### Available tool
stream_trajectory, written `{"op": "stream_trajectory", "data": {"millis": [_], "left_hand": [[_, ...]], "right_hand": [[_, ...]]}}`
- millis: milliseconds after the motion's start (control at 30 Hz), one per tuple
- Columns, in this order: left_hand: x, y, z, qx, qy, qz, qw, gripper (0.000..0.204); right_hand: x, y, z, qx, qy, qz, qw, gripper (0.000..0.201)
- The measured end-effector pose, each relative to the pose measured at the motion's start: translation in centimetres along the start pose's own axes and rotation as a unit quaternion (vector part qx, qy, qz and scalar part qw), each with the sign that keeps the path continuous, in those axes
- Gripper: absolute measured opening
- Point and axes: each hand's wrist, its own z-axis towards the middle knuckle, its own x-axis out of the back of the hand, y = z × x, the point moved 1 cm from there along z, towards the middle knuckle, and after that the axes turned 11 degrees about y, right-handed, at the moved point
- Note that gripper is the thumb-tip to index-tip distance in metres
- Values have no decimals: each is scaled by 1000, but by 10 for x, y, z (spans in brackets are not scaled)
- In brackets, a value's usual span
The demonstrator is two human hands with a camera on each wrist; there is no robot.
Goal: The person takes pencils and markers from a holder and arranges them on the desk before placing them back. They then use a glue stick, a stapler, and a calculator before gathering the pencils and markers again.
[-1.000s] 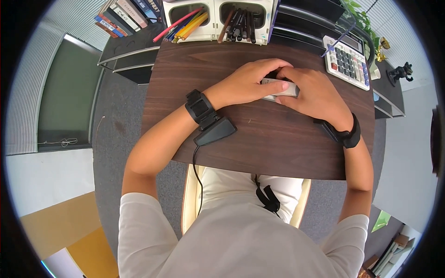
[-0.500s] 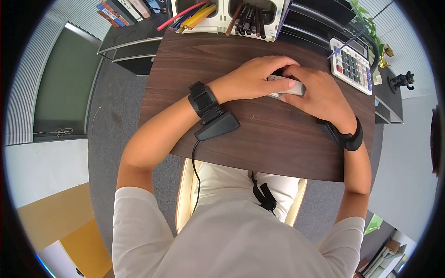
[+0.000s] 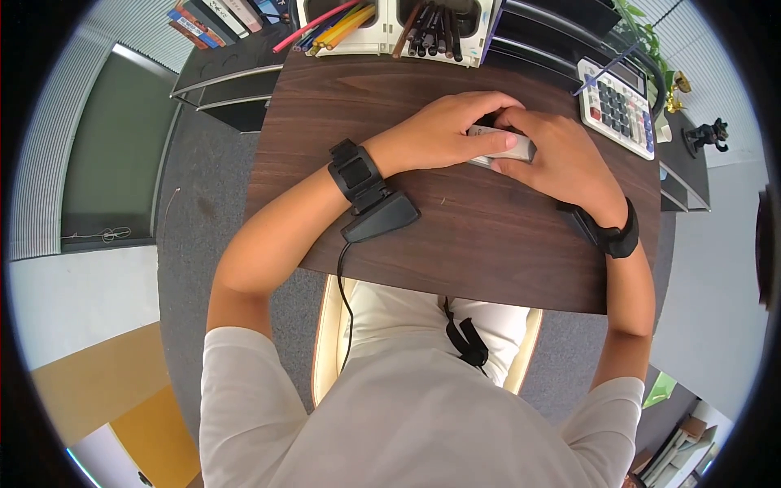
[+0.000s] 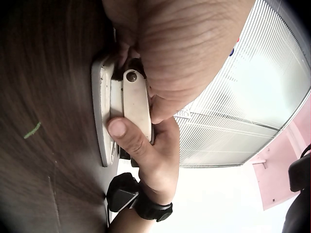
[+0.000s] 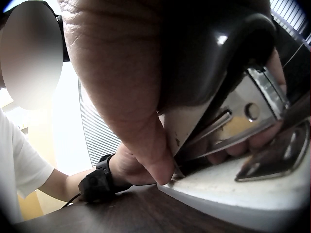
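Your dark wood-grain desk [image 3: 480, 236] bears a stapler [image 4: 136, 99], with a white calculator [image 3: 620, 122] and pencil organizer [image 3: 392, 34] toward its far side.

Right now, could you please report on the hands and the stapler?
Left hand and right hand gripping stapler. Base down on desk. Calculator off right, clear of both.

Stapler [image 3: 523, 150] partly hidden, head cam
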Motion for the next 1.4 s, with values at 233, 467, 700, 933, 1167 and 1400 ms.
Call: {"op": "stream_trajectory", "data": {"millis": [233,467,700,933,1167,1400], "left_hand": [[-2,-2,-1,-10,5,-5,1000,51],[-1,-1,-1,3,0,-10,1000,50],[-1,-1,-1,2,-1,-17,1000,49],[-1,-3,-1,8,-4,-26,1000,51],[-1,-1,-1,11,-5,-19,1000,52],[-1,-2,-1,7,-3,-15,1000,53]], "right_hand": [[1,-1,0,-6,-4,2,1000,31],[1,0,0,-7,-6,0,1000,31],[0,0,0,-1,2,-4,1000,31],[0,-1,-1,-11,0,-6,1000,32],[-1,0,-1,0,8,-4,1000,32],[0,-1,0,-8,2,-8,1000,33]]}}
